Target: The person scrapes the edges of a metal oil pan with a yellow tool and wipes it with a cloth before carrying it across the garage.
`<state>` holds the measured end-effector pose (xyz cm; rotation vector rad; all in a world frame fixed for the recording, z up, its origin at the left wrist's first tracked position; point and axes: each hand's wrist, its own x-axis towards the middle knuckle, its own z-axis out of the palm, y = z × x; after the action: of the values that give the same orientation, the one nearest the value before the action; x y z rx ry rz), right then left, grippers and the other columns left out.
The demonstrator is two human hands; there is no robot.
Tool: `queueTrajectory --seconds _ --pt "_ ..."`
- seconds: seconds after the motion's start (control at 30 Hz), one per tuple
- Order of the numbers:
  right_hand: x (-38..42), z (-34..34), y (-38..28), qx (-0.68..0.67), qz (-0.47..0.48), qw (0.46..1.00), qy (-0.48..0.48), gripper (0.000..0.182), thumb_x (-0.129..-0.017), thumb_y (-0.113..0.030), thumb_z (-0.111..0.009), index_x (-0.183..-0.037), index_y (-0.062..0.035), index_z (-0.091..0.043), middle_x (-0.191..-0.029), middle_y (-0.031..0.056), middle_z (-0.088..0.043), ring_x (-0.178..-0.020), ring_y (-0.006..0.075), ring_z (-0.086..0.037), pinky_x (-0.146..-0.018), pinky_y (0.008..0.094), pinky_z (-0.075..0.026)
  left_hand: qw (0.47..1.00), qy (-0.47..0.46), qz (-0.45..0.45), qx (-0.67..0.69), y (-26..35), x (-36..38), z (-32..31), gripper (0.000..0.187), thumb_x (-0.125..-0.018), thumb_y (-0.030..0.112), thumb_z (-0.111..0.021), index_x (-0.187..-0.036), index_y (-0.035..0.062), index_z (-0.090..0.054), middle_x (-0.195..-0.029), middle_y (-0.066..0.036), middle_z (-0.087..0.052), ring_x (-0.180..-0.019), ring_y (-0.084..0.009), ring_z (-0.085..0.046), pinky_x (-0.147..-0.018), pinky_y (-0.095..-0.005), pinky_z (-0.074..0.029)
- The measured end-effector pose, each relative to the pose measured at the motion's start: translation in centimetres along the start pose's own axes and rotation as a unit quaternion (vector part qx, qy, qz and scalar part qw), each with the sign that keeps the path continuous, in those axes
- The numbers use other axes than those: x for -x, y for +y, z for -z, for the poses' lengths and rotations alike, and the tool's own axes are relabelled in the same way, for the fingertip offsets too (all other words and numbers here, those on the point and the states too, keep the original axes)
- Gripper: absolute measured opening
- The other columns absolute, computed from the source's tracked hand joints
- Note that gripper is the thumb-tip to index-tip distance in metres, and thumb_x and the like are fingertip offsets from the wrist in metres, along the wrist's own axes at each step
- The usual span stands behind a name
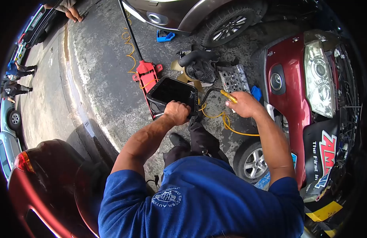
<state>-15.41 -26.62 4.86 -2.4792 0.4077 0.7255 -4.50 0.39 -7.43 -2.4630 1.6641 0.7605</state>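
Note:
My left hand (176, 112) grips the near edge of a black metal pan (172, 94), holding it tilted above the ground. My right hand (243, 104) is closed on a yellow-handled air blow gun (229, 96). A coiled yellow hose (225, 119) trails from the gun down past my dark trouser leg and shoe. The gun's dark nozzle tube curves toward the pan's right side.
A red floor jack (146, 73) with a long handle lies beyond the pan. Engine parts (201, 67) and a cylinder head (233, 78) sit on the concrete. A red car front (302, 91) is at right, a dark car at top, another red car lower left. People stand far left.

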Motion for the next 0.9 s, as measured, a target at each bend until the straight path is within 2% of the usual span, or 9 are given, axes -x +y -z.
queueTrajectory --seconds 0.23,0.33,0.37,0.47,0.57,0.63,0.73,0.8,0.9 --pt "-6.9 4.1 8.3 -0.050 -0.046 0.997 0.020 0.035 -0.094 -0.035 -0.066 -0.097 -0.0002 -0.067 -0.087 0.0213 -0.068 -0.081 0.0365 -0.065 -0.076 0.0447 -0.050 1.000 -0.007 -0.004 -0.024 -1.0 -13.9 1.6 0.052 -0.077 0.053 -0.075 -0.109 0.0127 -0.067 -0.112 -0.006 -0.070 -0.114 -0.0230 -0.064 -0.096 -0.0428 -0.043" --pt "-7.7 7.4 12.1 -0.149 0.002 0.989 0.002 0.036 -0.093 -0.035 -0.068 -0.099 0.0007 -0.067 -0.084 0.0182 -0.068 -0.073 0.0281 -0.062 -0.071 0.0404 -0.050 1.000 0.011 -0.021 -0.005 -2.0 -17.7 1.9 0.052 -0.076 0.053 -0.075 -0.105 0.0114 -0.068 -0.107 -0.007 -0.070 -0.109 -0.0248 -0.065 -0.093 -0.0439 -0.044" --pt "-7.5 8.7 13.4 -0.194 -0.007 0.981 -0.016 0.038 -0.091 -0.035 -0.070 -0.105 0.0003 -0.066 -0.080 0.0120 -0.067 -0.068 0.0207 -0.059 -0.067 0.0378 -0.048 1.000 0.018 -0.023 0.007 -2.3 -18.3 1.8 0.051 -0.075 0.053 -0.076 -0.103 0.0107 -0.068 -0.105 -0.008 -0.070 -0.107 -0.0257 -0.066 -0.092 -0.0444 -0.045" --pt "-7.7 10.4 16.6 -0.312 -0.077 0.947 0.010 0.041 -0.090 -0.033 -0.072 -0.114 -0.0016 -0.062 -0.081 0.0059 -0.065 -0.065 0.0157 -0.056 -0.064 0.0347 -0.048 0.994 0.062 -0.055 0.068 -3.1 -19.7 1.7 0.052 -0.074 0.053 -0.076 -0.099 0.0082 -0.068 -0.099 -0.011 -0.070 -0.101 -0.0294 -0.067 -0.089 -0.0459 -0.047" --pt "-12.1 6.2 19.3 -0.350 -0.067 0.934 0.031 0.053 -0.086 -0.029 -0.079 -0.126 -0.0048 -0.054 -0.094 0.0040 -0.061 -0.076 0.0115 -0.055 -0.073 0.0287 -0.050 0.986 0.109 -0.078 0.096 -2.8 -19.1 2.4 0.051 -0.071 0.051 -0.079 -0.093 0.0064 -0.066 -0.095 -0.011 -0.070 -0.098 -0.0323 -0.067 -0.088 -0.0464 -0.048" --pt "-15.1 4.4 18.6 -0.361 -0.011 0.931 0.044 0.058 -0.083 -0.025 -0.082 -0.129 -0.0055 -0.052 -0.099 0.0039 -0.060 -0.081 0.0108 -0.055 -0.077 0.0279 -0.050 0.964 0.207 -0.130 0.104 -2.8 -18.3 2.7 0.050 -0.068 0.048 -0.081 -0.088 0.0063 -0.064 -0.093 -0.010 -0.068 -0.093 -0.0329 -0.067 -0.086 -0.0454 -0.048" --pt "-17.6 3.1 14.6 -0.407 0.102 0.906 0.063 0.064 -0.080 -0.013 -0.084 -0.132 -0.0057 -0.046 -0.106 0.0019 -0.060 -0.092 0.0107 -0.060 -0.084 0.0290 -0.051 0.971 0.171 -0.125 0.110 -2.4 -16.3 4.4 0.050 -0.066 0.048 -0.082 -0.086 0.0070 -0.064 -0.089 -0.009 -0.066 -0.089 -0.0322 -0.067 -0.086 -0.0443 -0.048" --pt "-19.1 2.7 12.3 -0.464 0.106 0.879 -0.010 0.061 -0.082 -0.007 -0.080 -0.134 -0.0051 -0.048 -0.104 0.0004 -0.056 -0.097 0.0094 -0.056 -0.086 0.0271 -0.051 0.964 0.200 -0.134 0.113 -2.4 -15.1 4.7 0.049 -0.065 0.049 -0.083 -0.082 0.0085 -0.060 -0.082 -0.008 -0.063 -0.085 -0.0301 -0.065 -0.085 -0.0435 -0.046" --pt "-19.9 3.2 8.6 -0.382 0.189 0.905 0.015 0.048 -0.084 0.004 -0.065 -0.130 -0.0031 -0.051 -0.103 0.0003 -0.057 -0.097 0.0090 -0.057 -0.088 0.0265 -0.051 0.967 0.198 -0.104 0.124 -3.0 -12.4 4.4 0.049 -0.066 0.050 -0.082 -0.080 0.0093 -0.059 -0.080 -0.007 -0.061 -0.083 -0.0290 -0.064 -0.085 -0.0428 -0.045"
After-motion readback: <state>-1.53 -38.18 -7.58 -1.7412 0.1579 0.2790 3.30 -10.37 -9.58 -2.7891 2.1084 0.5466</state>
